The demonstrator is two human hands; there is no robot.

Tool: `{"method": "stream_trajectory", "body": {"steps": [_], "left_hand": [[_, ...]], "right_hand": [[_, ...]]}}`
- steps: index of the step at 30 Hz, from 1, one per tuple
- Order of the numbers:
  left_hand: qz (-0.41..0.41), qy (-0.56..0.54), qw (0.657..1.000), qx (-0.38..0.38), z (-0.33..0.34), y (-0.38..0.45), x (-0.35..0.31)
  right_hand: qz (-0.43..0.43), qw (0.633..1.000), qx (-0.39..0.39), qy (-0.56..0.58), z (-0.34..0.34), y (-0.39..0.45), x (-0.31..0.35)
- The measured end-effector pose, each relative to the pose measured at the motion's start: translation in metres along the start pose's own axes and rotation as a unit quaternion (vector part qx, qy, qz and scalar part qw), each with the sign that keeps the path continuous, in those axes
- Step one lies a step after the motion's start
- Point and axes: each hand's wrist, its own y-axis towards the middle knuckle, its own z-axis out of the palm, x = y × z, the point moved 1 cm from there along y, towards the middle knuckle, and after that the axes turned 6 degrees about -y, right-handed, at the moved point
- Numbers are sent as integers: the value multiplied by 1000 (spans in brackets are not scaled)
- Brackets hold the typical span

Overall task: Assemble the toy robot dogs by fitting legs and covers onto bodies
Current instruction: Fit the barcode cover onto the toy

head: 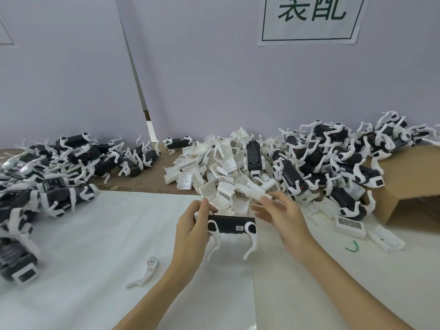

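We gripped the legged black body [229, 225] above the surface [95, 234] in our left hand [190, 231] while our right hand [277, 211], fingers loosely spread, reached the covers [228, 186], where a careless pull could topple the pile.

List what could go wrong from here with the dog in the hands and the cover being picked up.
1. The left hand grips the dog body by one end only; pressing a cover on could tip it or strain the two thin legs hanging below.
2. The right hand reaches into a loose cover pile; pulling one out may slide neighbours off.
3. The loose leg on the mat sits near the left forearm and could get swept away.
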Motion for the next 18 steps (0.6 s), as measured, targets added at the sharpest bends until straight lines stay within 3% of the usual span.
{"method": "stream_trajectory", "body": {"steps": [7,12,13,15,16,18], "left_hand": [[26,9,999,44,5,-6,1],[38,-1,998,54,4,-7,0],[41,-3,997,60,5,-8,-1],[54,-5,996,73,5,-9,-3],[62,-8,995,82,5,-9,-4],[82,-12,991,104,6,-10,-5]], "right_hand": [[130,948,42,286,-27,-33,9],[108,937,82,321,-24,-45,23],[93,951,75,285,-21,-48,26],[-5,994,65,91,-15,-56,30],[-77,995,68,-20,-11,-61,30],[-198,961,71,-180,-4,-69,28]]}}
